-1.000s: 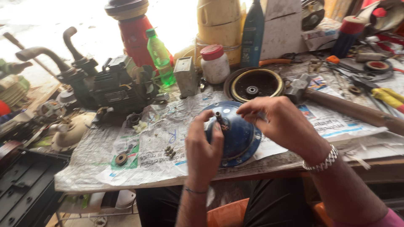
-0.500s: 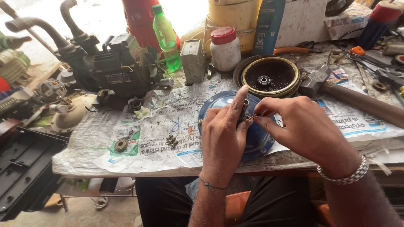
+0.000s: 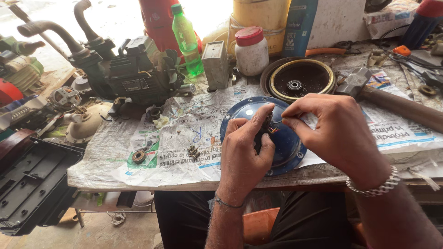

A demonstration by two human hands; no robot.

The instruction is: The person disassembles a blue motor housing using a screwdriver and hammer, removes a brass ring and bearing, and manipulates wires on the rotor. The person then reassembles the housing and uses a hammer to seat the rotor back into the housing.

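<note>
Hands meet low in the view, above the front edge of the workbench [image 3: 92, 177]. The left hand [image 3: 244, 154] comes up from below with its index finger stretched out and the other fingers curled in; it pinches a small dark part [image 3: 266, 125] between thumb and fingers. The right hand [image 3: 337, 133], with a metal bracelet [image 3: 376, 186] at the wrist, reaches in from the right, its thumb and index finger nearly closed on what looks like a thin wire [image 3: 276, 121] that runs to that part. Whether the wire is fixed to the part cannot be told; the part is small, shadowed and half covered by the left fingers.

Both hands hang over a round blue cover [image 3: 288, 147] that lies flat on spread newspaper [image 3: 184, 138], and they hide its middle and right rim. Left of it on the paper lie a cluster of small screws [image 3: 193, 151] and 1 bearing [image 3: 138, 157].

Behind the cover sits a black dish-shaped housing [image 3: 302, 80] with a brass-coloured rim and a bearing in its centre. A hammer [image 3: 392, 99] lies to the right, its handle cut off by the frame edge. Farther back stand a white jar with a red lid [image 3: 251, 50], a green plastic bottle [image 3: 187, 39] and a dark pump motor [image 3: 124, 71].
</note>
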